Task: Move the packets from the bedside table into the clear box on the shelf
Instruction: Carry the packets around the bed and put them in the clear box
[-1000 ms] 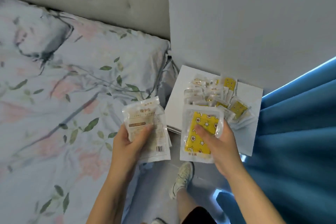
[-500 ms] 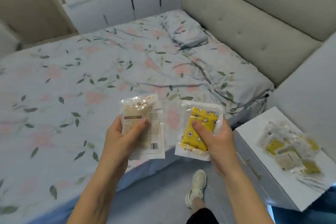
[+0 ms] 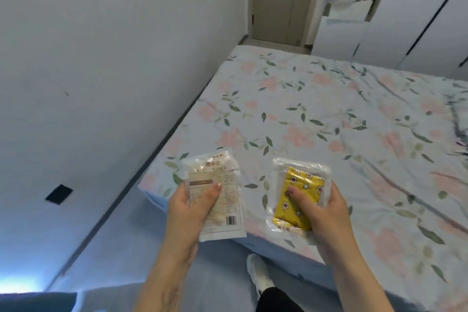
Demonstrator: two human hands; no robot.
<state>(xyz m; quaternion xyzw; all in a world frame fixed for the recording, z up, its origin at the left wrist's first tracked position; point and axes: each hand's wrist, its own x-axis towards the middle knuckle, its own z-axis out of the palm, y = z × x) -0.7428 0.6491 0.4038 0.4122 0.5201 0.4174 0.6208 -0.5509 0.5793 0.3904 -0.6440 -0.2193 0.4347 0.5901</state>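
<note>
Head view: person stands at the corner of a bed (image 3: 342,121), both hands raised in front, one packet in each.
Left hand (image 3: 188,208): grip clamped on the pale packet (image 3: 217,195), thumb across its face, fingers behind; barcode end points down.
Right hand (image 3: 326,215): grip clamped on the yellow packet (image 3: 296,197), thumb pressed on the yellow pad inside its clear wrapper.
Packets: apart from each other, held over the bed edge and floor (image 3: 121,256), touching nothing but the hands.
Step in hand: judged to be the carry from the bench to the shelf; bench not in view here.
Doing it well: keep thumbs flat so the slick wrappers do not slide; hold the packets level and apart; watch footing, as a shoe (image 3: 258,273) is close to the bed corner.
Shelf: an open niche (image 3: 352,0) in the white cupboards across the room holds something white and crumpled; likely the target, but this is a guess.
Clear box: cannot tell from here whether one sits in the niche, or what is in it; too far and too blurred.
Wrappers: each is a sealed pouch; the yellow one shows a patterned pad inside, the pale one a printed sheet.
Progress: two packets in transit, none seen delivered.
</note>
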